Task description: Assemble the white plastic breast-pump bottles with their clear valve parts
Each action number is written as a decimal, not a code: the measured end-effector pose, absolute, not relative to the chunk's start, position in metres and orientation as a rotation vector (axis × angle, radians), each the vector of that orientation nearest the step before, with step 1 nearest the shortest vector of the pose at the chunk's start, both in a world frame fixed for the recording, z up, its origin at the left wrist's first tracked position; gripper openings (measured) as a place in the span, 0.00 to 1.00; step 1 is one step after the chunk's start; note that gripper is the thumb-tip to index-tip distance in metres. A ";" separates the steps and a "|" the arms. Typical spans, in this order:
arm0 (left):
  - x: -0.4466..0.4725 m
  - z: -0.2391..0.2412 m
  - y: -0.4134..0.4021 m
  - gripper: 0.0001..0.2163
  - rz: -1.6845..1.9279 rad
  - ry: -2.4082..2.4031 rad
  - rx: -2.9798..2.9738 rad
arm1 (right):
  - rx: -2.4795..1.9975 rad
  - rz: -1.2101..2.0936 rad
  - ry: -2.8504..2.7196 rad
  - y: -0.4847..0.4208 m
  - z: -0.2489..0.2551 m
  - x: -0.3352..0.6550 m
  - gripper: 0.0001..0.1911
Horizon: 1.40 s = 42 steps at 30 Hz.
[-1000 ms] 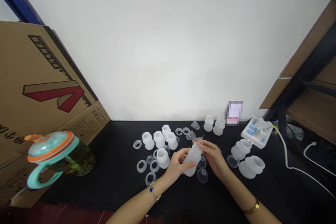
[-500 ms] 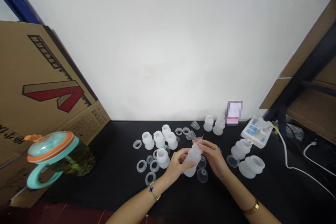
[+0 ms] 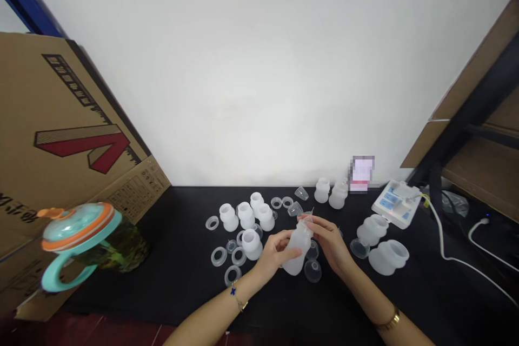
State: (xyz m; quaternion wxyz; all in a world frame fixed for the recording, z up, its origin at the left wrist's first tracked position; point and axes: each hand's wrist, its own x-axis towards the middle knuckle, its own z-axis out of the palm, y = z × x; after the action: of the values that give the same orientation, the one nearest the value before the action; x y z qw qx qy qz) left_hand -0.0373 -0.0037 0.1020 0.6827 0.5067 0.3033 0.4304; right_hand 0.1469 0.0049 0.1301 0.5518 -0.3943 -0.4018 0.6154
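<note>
A frosted white baby bottle [image 3: 295, 260] is tilted a little between my two hands, above the black table. My left hand [image 3: 272, 255] wraps its body, thumb across the front. The fingers of my right hand [image 3: 330, 243] pinch the neck, where a clear top piece [image 3: 307, 220] with a thin spike sits; its exact seating is hard to make out. Clear dome-shaped pieces [image 3: 312, 270] lie just below the right fingers. Left of my hands stand several open bottles [image 3: 252, 246], with loose ring collars [image 3: 232, 275] around them.
Two bottles [image 3: 338, 195] stand near the wall. At right, two open bottles [image 3: 388, 257] lie tilted by a clear dome. A white power strip [image 3: 395, 204] with cables sits behind them. A teal-lidded jug [image 3: 93, 238] and a cardboard box [image 3: 77, 119] occupy the left.
Both hands keep the same grip in nearly the same place. The bottle's lower end has shifted very slightly downward.
</note>
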 end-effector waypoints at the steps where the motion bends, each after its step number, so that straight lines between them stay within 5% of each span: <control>1: -0.037 0.102 -0.004 0.25 0.963 0.678 1.131 | -0.932 1.454 -0.950 0.005 0.130 0.147 0.18; 42: -0.040 0.115 -0.005 0.23 0.894 0.679 1.074 | -0.862 1.510 -0.943 0.003 0.133 0.145 0.22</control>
State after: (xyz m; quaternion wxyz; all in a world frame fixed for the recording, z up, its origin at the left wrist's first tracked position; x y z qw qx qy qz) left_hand -0.0395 -0.0054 0.1149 0.7133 0.4844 0.3066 0.4032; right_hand 0.1454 0.0033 0.1333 0.5495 -0.3642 -0.3982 0.6379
